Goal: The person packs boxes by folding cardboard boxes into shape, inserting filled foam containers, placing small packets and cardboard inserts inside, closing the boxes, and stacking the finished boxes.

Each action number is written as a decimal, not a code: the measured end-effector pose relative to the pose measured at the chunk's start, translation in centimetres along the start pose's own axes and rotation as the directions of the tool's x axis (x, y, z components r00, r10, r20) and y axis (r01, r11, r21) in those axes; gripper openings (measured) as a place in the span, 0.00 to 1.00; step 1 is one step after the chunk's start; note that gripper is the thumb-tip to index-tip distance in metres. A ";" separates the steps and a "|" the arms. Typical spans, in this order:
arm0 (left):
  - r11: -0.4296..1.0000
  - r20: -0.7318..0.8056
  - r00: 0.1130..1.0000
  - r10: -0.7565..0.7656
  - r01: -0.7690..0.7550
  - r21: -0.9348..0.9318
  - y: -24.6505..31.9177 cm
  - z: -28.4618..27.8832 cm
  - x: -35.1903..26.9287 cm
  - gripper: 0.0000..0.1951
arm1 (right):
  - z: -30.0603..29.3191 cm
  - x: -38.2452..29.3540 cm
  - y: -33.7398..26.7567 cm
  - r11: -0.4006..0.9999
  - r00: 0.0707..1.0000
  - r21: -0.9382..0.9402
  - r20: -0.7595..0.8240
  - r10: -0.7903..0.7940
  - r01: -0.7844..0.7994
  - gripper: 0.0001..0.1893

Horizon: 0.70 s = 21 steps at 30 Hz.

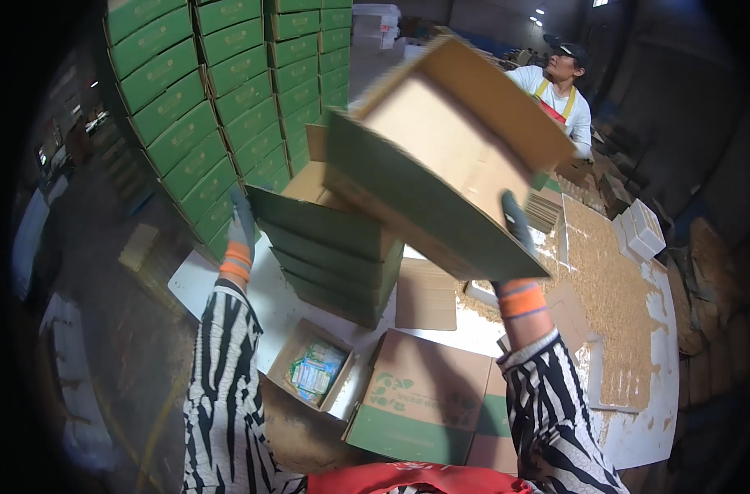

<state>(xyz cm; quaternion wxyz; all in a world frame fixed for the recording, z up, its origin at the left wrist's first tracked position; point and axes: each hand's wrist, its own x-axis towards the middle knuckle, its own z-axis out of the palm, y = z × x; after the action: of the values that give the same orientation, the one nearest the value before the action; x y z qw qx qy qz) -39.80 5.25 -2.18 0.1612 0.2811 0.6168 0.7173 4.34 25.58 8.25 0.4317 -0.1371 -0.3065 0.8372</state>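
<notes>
My right hand (518, 231), in a grey glove with an orange cuff, grips the near right wall of an open cardboard box (437, 204), thumb inside. The box is green outside and brown inside, tilted and raised over the table. My left hand (241, 219), gloved the same way, is at the left corner of a stack of green open cardboard boxes (325, 247). Whether its fingers close on that corner is hard to see. The raised box hides part of the stack's top.
A tall wall of green cartons (177, 117) stands behind left. On the white table (656, 432) are a small carton of packets (313, 370), a printed flat carton (421, 395), spread brown granular material (609, 296) and white foam blocks (640, 228). A person (560, 99) stands across.
</notes>
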 end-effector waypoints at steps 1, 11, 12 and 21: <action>1.000 -0.003 1.000 0.003 -0.003 0.003 0.3 -0.1 -0.6 0.39 | 4.1 -0.4 1.3 0.989 0.998 -0.135 -0.002 -0.060 0.059 0.26; 0.325 0.083 0.696 0.713 -0.432 0.841 -4.3 -5.2 0.4 0.22 | 8.0 6.9 13.3 0.613 0.982 -0.767 0.143 -0.126 0.190 0.51; 0.538 -0.003 0.823 0.568 -0.368 0.758 -3.5 -5.6 0.7 0.24 | 6.7 5.5 11.8 0.782 0.985 -0.621 0.092 0.145 -0.057 0.48; 0.814 0.336 0.923 0.190 -0.339 0.472 2.4 12.6 -30.6 0.40 | -19.1 -23.1 -1.4 0.259 0.888 -0.949 -0.270 -0.373 -0.179 0.35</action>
<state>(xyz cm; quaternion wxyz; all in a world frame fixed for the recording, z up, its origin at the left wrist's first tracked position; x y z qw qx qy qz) -7.81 -2.89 -5.08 0.0602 0.4942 0.7140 0.4923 28.28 15.11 -6.51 0.3683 -0.5370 -0.6498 0.3920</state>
